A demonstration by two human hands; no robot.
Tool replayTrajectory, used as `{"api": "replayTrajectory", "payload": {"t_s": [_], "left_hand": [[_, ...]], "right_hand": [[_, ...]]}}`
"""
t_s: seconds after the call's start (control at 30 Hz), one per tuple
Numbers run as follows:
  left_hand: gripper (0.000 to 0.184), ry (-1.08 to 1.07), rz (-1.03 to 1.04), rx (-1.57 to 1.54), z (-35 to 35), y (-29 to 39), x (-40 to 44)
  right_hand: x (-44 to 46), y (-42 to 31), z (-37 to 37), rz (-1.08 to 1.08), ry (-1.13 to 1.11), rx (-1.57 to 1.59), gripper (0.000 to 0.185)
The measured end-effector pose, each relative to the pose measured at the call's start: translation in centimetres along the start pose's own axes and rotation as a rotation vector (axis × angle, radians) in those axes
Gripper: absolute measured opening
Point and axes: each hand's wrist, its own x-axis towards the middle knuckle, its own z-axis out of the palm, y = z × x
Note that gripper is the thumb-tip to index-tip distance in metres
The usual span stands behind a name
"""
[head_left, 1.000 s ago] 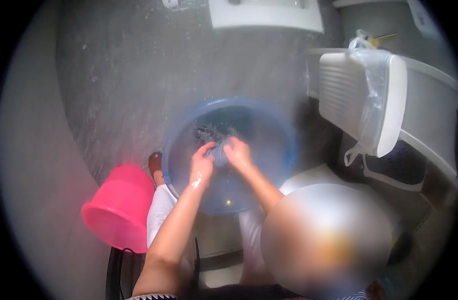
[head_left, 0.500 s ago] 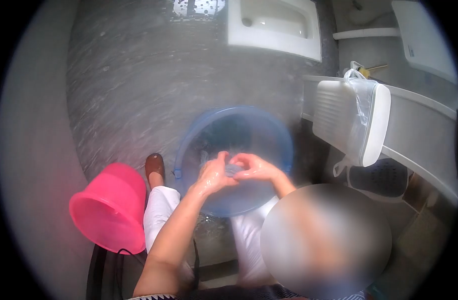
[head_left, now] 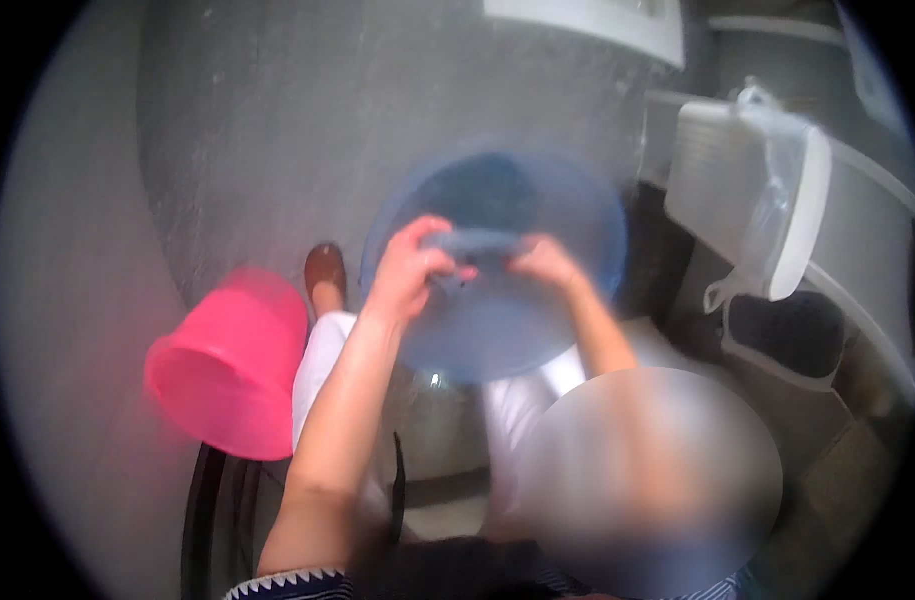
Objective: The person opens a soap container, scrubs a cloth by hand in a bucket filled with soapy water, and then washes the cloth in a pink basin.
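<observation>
A grey-blue wet-looking cloth [head_left: 480, 242] is stretched between my two hands above a large blue basin [head_left: 608, 225]. My left hand [head_left: 413, 268] is closed on the cloth's left end, with the thumb and fingers bent round it. At the other end my right hand [head_left: 546, 263] pinches the cloth, though motion smears its fingers. Below and beyond the hands, a dark green patch [head_left: 483, 190] shows in the basin; what it is I cannot make out.
A pink bucket [head_left: 233, 370] lies tilted at the left, near a brown shoe [head_left: 326, 272]. At the right hangs a white ridged washboard-like panel [head_left: 713, 185] with a clear plastic bag [head_left: 778, 190]. A white floor fixture [head_left: 598, 25] is at the far end.
My hands have moved apart, drawing the bunched cloth out between them. The whole view has shifted, so basin and bucket sit higher in the picture.
</observation>
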Motion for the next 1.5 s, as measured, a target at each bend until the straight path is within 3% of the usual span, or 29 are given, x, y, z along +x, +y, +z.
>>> {"api": "replayTrajectory", "payload": {"t_s": [0.1, 0.2, 0.23, 0.3, 0.37, 0.4, 0.43, 0.5, 0.53, 0.57, 0.6, 0.63, 0.7, 0.8, 0.9, 0.93, 0.97, 1.07, 1.1, 1.13, 1.17, 1.23, 1.27, 1.33, 1.37, 1.43, 1.5], "left_hand": [[0.044, 0.055, -0.011, -0.23, 0.1, -0.7, 0.5], [0.049, 0.14, -0.047, -0.407, -0.1, -1.4, 1.6], [0.05, 0.172, -0.065, -0.456, -0.4, -1.7, 1.9], [0.029, 0.254, -0.131, -0.507, -1.1, -2.5, 2.9], [0.02, 0.317, -0.176, -0.66, -2.5, -4.2, 4.4], [0.021, 0.456, -0.186, -0.516, -1.4, -4.0, 4.2], [0.023, 0.373, -0.257, -0.427, -1.9, -4.4, 3.9], [0.025, -0.103, -0.29, -0.606, -4.3, -6.4, 4.6], [0.024, 0.112, -0.14, -0.68, -3.9, -8.2, 4.7], [0.023, 0.326, 0.015, -0.743, -1.5, -9.1, 4.4], [0.021, 0.62, -0.075, -0.553, 1.8, -7.2, 4.2], [0.022, 0.644, -0.078, -0.419, 2.6, -6.5, 4.3], [0.016, 0.611, -0.115, -0.405, 0.0, -8.0, 5.2], [0.017, 0.498, -0.133, -0.349, -4.7, -10.2, 5.6], [0.015, 0.547, -0.102, -0.468, -1.0, -9.8, 4.9], [0.016, 0.598, -0.172, -0.377, 0.7, -9.8, 4.7], [0.023, 0.525, -0.141, 0.066, 2.7, -8.1, 4.0], [0.039, 0.536, 0.051, 0.788, 3.1, -4.0, 4.2], [0.044, 0.553, 0.159, 1.115, 3.7, -1.7, 3.5], [0.056, 0.512, 0.211, 1.194, 2.7, -1.8, 3.1], [0.06, 0.496, 0.293, 1.252, 1.7, -2.3, 3.1], [0.068, 0.458, 0.468, 1.374, 0.6, -3.7, 2.6], [0.071, 0.403, 0.232, 1.234, 0.4, -3.5, 2.4], [0.07, 0.394, 0.147, 1.183, -0.6, -4.1, 2.2], [0.069, 0.393, 0.107, 1.154, -1.1, -4.5, 2.2], [0.067, 0.408, -0.062, 0.81, -1.7, -5.2, 2.1], [0.065, 0.464, -0.211, 0.446, -1.4, -5.7, 2.3]], "right_hand": [[0.1, -1.2, 0.4, -0.053, 0.213, 0.503, 0.03], [-0.7, -2.5, 0.0, -0.086, 0.117, 0.8, 0.035], [-1.3, -3.4, 0.0, -0.102, 0.087, 0.661, 0.036], [-2.6, -6.1, 1.0, -0.132, 0.021, 0.378, 0.038], [-3.6, -7.0, 4.6, -0.876, 0.231, -0.248, 0.037], [-5.6, -8.6, 7.4, -0.868, 0.281, -0.294, 0.031], [-7.0, -9.9, 9.4, -0.86, 0.332, -0.344, 0.026], [-5.0, -8.9, 10.8, -0.699, 0.494, -0.439, 0.032], [-3.6, -8.4, 10.9, -0.616, 0.572, -0.48, 0.037], [-0.7, -8.7, 9.8, -0.315, 0.604, -0.397, 0.041], [2.2, -8.0, 7.8, -0.108, 0.607, -0.224, 0.04], [4.1, -7.1, 7.5, -0.016, 0.616, -0.089, 0.037], [3.6, -6.2, 8.7, -0.087, 0.705, -0.099, 0.029], [-1.7, -8.3, 11.7, -0.473, 0.724, -0.379, 0.023], [0.0, -7.6, 10.0, -0.263, 0.669, -0.297, 0.025], [3.0, -5.7, 7.8, -0.055, 0.645, -0.319, 0.035], [6.1, -1.4, 6.7, -0.048, 0.6, -0.126, 0.042], [8.8, -0.8, 4.0, -0.066, 0.41, -0.109, 0.041], [10.8, 0.9, 2.6, -0.039, 0.457, 0.019, 0.04], [11.8, 2.5, 1.2, -0.168, 0.584, 0.061, 0.041], [12.4, 2.7, 0.4, -0.125, 0.651, 0.151, 0.041], [12.5, 4.2, 3.8, -0.27, 0.978, -0.38, 0.044], [12.1, 5.0, 4.6, -0.207, 0.755, -0.503, 0.043], [11.4, 6.3, 5.7, -0.084, 0.298, -0.718, 0.042], [12.2, 6.4, 4.0, -0.014, 0.232, -0.65, 0.038], [14.9, 9.1, 1.0, -0.067, 0.334, -0.023, 0.036], [13.0, 5.8, 2.5, -0.072, 0.37, -0.063, 0.033]]}}
